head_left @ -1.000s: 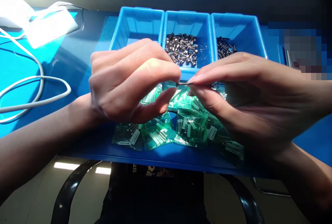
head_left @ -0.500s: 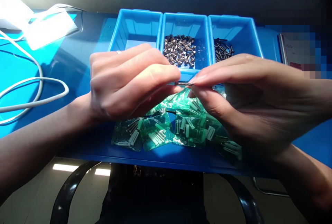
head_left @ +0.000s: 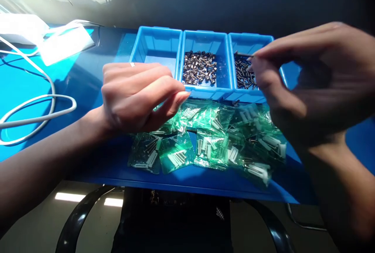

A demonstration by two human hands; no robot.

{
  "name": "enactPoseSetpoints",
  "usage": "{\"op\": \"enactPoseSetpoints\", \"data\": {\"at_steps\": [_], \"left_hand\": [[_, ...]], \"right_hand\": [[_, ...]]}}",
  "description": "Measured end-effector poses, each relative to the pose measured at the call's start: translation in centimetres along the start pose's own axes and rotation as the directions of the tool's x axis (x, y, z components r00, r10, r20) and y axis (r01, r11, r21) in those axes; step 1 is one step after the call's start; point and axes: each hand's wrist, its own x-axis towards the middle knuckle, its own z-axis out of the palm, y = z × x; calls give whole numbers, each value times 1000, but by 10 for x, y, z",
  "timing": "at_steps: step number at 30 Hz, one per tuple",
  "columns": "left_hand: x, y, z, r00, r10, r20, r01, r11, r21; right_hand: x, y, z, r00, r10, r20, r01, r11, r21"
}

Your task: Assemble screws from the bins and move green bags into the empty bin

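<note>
My right hand (head_left: 310,77) is raised over the right blue bin (head_left: 275,44) and pinches a thin dark screw (head_left: 243,54) between thumb and forefinger. The bin under it holds several dark screws (head_left: 244,74). My left hand (head_left: 137,95) hovers over a heap of small green plastic bags (head_left: 211,138) of white parts, its fingers curled together; whether anything is in them is hidden. The middle blue bin (head_left: 205,38) holds several shiny metal fasteners (head_left: 199,68). The left blue bin (head_left: 156,40) shows only its bare floor.
The blue table (head_left: 88,77) ends in a front edge just below the bags. A white cable (head_left: 35,106) loops at the left, with a white box (head_left: 66,42) behind it. A black chair frame (head_left: 76,214) shows below the table.
The hands have parted. My right hand moved up and right with the screw, to over the right bin. My left hand let go of the screw's other end and sank a little.
</note>
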Motion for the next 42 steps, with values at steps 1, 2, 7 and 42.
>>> {"op": "enactPoseSetpoints", "data": {"at_steps": [1,2,7,42], "left_hand": [[0,-2,0,1000,-7,6,7,1000,-3],[-1,-3,1,1000,-8,20,8,1000,-12],[-1,-9,3,999,-23,44,21,999,29],[-2,-18,3,969,66,237,-90,992,90]], "right_hand": [[3,8,0,997,40,-61,-43,997,-64],[5,14,0,994,73,-78,-81,991,-103],[14,20,-10,993,92,72,-78,982,-171],[-11,45,-29,653,-574,494,756,528,-386]]}}
